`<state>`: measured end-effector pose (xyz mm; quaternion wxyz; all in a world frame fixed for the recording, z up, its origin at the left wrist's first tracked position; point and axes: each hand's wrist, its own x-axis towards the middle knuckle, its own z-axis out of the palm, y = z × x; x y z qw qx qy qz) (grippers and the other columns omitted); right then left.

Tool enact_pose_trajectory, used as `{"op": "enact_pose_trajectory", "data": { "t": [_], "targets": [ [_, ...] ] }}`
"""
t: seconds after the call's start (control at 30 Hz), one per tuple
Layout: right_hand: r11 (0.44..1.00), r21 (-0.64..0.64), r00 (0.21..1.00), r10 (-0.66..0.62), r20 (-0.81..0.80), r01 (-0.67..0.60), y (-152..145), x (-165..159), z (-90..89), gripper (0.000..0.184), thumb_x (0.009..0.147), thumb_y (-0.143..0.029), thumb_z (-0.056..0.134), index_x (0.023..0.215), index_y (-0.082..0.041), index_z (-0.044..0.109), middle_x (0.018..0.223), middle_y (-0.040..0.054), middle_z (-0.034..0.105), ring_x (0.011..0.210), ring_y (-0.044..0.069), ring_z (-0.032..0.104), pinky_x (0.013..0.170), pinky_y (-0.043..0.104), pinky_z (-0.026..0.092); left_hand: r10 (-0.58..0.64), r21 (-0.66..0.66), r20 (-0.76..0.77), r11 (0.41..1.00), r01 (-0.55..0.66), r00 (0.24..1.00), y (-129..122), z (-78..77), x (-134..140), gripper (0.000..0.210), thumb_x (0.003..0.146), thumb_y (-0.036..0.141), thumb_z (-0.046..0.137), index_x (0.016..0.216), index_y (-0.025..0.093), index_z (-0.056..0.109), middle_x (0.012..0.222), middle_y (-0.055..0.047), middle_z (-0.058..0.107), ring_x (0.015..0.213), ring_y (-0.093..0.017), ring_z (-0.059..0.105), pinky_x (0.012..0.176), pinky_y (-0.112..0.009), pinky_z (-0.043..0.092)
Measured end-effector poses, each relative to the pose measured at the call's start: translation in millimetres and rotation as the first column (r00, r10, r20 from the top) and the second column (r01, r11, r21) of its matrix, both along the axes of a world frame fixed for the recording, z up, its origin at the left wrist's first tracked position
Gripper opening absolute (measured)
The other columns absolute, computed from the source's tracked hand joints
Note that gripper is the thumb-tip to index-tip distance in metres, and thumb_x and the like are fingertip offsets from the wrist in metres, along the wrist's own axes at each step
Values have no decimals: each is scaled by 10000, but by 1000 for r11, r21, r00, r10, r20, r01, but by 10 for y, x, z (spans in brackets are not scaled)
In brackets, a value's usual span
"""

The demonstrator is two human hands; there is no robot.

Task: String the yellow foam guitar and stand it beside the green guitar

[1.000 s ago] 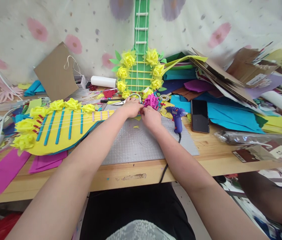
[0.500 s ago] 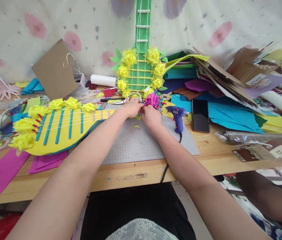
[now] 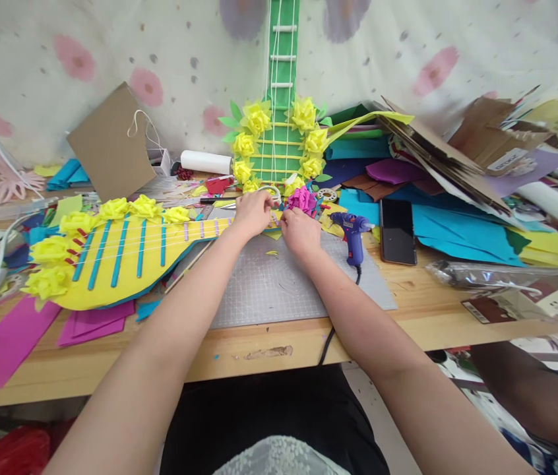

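A yellow craft guitar [image 3: 105, 267] with teal bars, pale strings and yellow crepe-paper flowers lies at the left, its narrow neck reaching between my hands. My left hand [image 3: 253, 212] is over the neck with its fingers curled down; what the fingertips grip, if anything, is hidden. Close by, my right hand [image 3: 301, 231] is closed in a pinch at the neck's far end, beside a magenta paper flower [image 3: 301, 199]. Whatever is in that pinch is too small to make out. Behind my hands stands a green craft guitar [image 3: 279, 150] with yellow flowers.
A blue glue gun [image 3: 355, 239] lies right of my hands on a grey cutting mat [image 3: 264, 297], its cord hanging over the table edge. Beyond it are a phone [image 3: 398, 231] and blue paper [image 3: 457, 234]. Cardboard [image 3: 113, 145] leans at the back left. Magenta strips [image 3: 12, 336] lie front left.
My left hand has lifted slightly and drawn a little away from my right, opening a gap that shows the neck's end. My right hand stays nearly in place. The view has shifted slightly.
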<state>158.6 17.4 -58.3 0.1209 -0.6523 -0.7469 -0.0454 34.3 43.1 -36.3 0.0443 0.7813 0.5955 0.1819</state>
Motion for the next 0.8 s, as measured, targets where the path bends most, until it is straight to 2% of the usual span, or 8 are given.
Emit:
{"op": "enact_pose_trajectory", "data": {
  "t": [0.1,0.23,0.5,0.67,0.8],
  "targets": [
    [1000,2,1000,-1,3,1,-4,-7,15,284,902,-289,341,1002,-191,588,1035,92,618,854,179,593,629,248,390,92,45,13,995,-93,996,-153,-35,-38,186,834,261,418,926,217,574,1027,-63,602,1017,-237,479,878,-403,326],
    [1000,0,1000,-12,-9,12,19,-10,10,261,891,-293,373,1006,-209,592,1023,80,632,847,178,599,626,251,387,61,40,-81,998,-57,995,-274,-97,-88,159,794,314,513,882,217,603,1013,-75,596,1051,-263,462,881,-411,314],
    [999,-27,1000,-20,6,21,62,-30,25,287,895,-299,356,1031,-216,595,1043,89,634,853,184,602,640,256,390,27,-1,-159,1000,-28,987,-197,-67,-183,141,787,273,506,812,204,627,981,-85,616,1023,-268,490,864,-421,323],
    [999,-30,999,-29,15,29,70,-58,30,288,898,-272,336,1001,-209,597,1010,84,651,840,184,610,635,256,388,128,32,-121,992,-125,984,-211,-110,-87,192,817,269,438,837,190,612,975,-101,618,1011,-278,502,840,-428,341],
    [998,-36,998,-54,12,55,101,-69,28,262,890,-280,364,994,-208,593,976,83,660,821,193,616,641,265,390,119,32,-109,993,-116,987,-218,-135,-32,194,820,268,429,849,197,607,983,-98,618,996,-273,511,825,-422,348]
  ]
}}
